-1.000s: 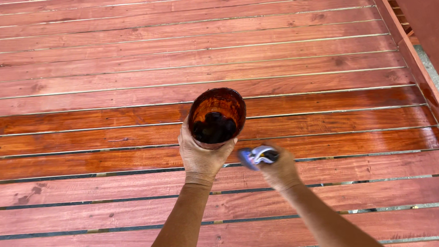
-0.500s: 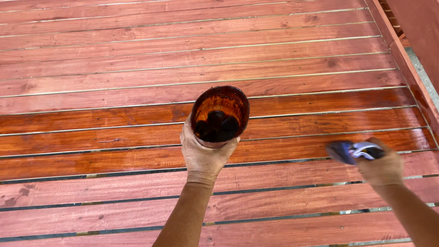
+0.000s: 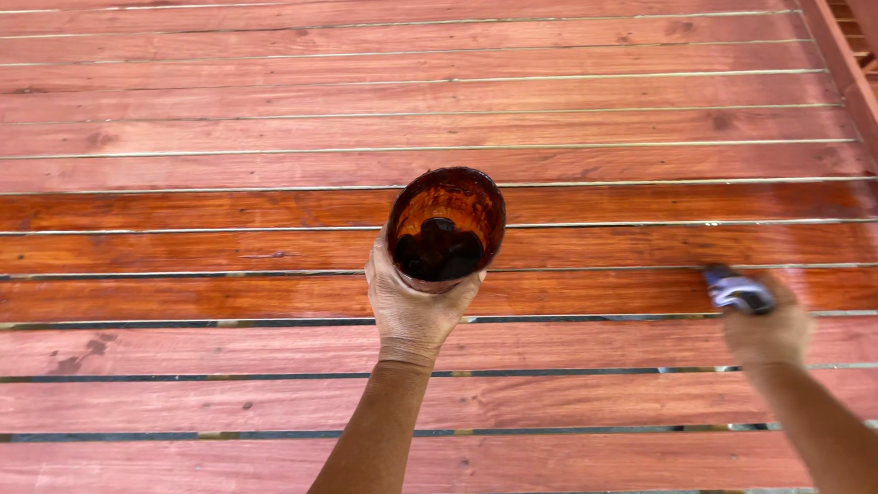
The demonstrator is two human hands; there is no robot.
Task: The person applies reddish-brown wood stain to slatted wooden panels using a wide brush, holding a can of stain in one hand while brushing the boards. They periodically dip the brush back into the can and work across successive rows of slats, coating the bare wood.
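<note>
Change: right hand [image 3: 767, 332] w/ brush [image 3: 738, 291] moved further right vs 0.5 s ago, toward deck's right edge.
Left hand [image 3: 409, 309]: fingers wrapped round stain cup [image 3: 446, 227], mid-deck, unmoved.
Right hand: clenched on brush.
Around: wet dark boards [image 3: 209, 249]; railing [image 3: 855, 65] at right edge.

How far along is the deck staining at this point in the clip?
Done: three boards across the middle look dark and glossy. In hand: the left hand holds a cup of dark stain; the right hand works a brush on the lowest glossy board near the right edge. Left: the paler, matte boards above and below.
</note>
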